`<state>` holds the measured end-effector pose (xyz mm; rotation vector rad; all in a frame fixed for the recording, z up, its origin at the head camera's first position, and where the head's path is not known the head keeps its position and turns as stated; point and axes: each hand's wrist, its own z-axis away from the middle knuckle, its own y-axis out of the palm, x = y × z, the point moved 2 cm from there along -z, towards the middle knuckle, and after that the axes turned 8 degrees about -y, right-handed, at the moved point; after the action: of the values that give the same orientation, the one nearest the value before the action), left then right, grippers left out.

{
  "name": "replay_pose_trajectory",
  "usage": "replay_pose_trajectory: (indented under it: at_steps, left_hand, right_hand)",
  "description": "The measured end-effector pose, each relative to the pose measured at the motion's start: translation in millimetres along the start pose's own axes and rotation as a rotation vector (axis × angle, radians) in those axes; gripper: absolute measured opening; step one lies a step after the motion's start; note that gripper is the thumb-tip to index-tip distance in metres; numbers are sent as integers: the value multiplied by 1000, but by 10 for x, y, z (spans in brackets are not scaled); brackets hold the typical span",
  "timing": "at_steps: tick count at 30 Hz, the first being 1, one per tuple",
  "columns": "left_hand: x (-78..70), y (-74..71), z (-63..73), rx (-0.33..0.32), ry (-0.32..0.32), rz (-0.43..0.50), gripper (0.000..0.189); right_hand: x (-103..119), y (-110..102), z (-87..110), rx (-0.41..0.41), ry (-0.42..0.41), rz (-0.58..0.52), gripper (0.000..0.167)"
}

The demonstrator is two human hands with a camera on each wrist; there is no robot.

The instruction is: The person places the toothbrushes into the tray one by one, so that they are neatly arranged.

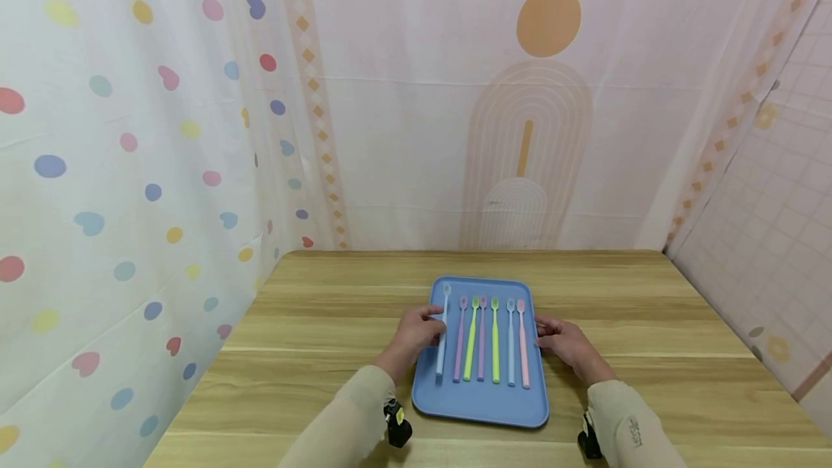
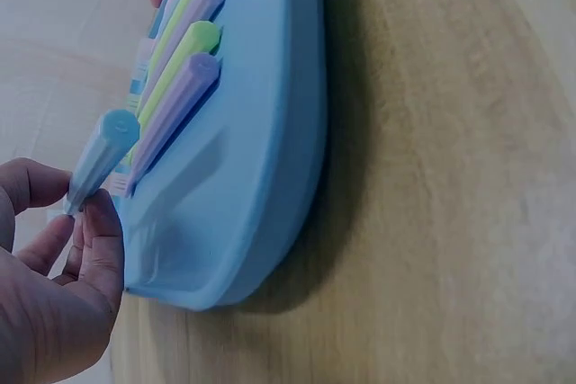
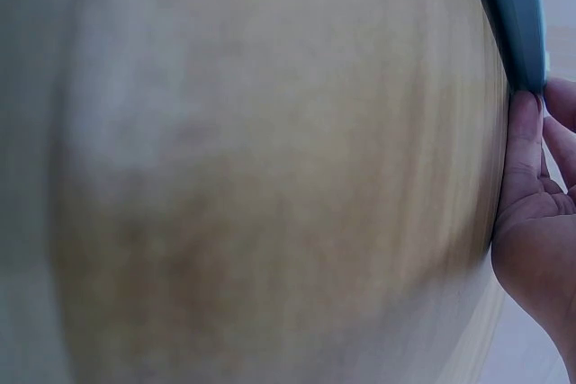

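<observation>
My left hand point(image 1: 416, 331) pinches a light blue toothbrush point(image 1: 442, 345) between thumb and fingers at the left side of a blue tray point(image 1: 477, 408). In the left wrist view this toothbrush point(image 2: 103, 150) is held above the tray floor, its handle end toward the camera. To its right, a purple toothbrush point(image 1: 459, 345), a yellow-green toothbrush point(image 1: 471, 345) and several others lie side by side, heads away from me. A pink toothbrush point(image 1: 523, 345) is rightmost. My right hand point(image 1: 568, 344) holds the tray's right rim, its fingertips point(image 3: 525, 119) against the side.
The tray lies on a wood-grain table point(image 1: 325, 323). Patterned curtains point(image 1: 403, 128) hang behind the table and along the left. Dark wrist cameras point(image 1: 397, 425) sit at both cuffs.
</observation>
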<state>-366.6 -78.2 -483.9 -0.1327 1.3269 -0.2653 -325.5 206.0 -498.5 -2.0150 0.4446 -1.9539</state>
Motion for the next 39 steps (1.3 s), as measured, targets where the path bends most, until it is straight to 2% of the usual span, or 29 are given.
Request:
replay_pose_trajectory:
  at_steps: [11,29,36,39]
  left_hand:
    - [8,93,-8,-39,20,-110,43]
    - [11,226,45,-106,26,-162,33]
    - [-19,233,90,-159,75,-271,16]
    - [-38,221,109,-183,98,-311,14]
  right_hand:
    - [-5,4,6,1,10,-14,54]
    - [-12,-1,-3,3,12,-10,55]
    - [-12,-1,-8,3,11,-7,55]
    - [-17,-1,-10,4,6,-11,55]
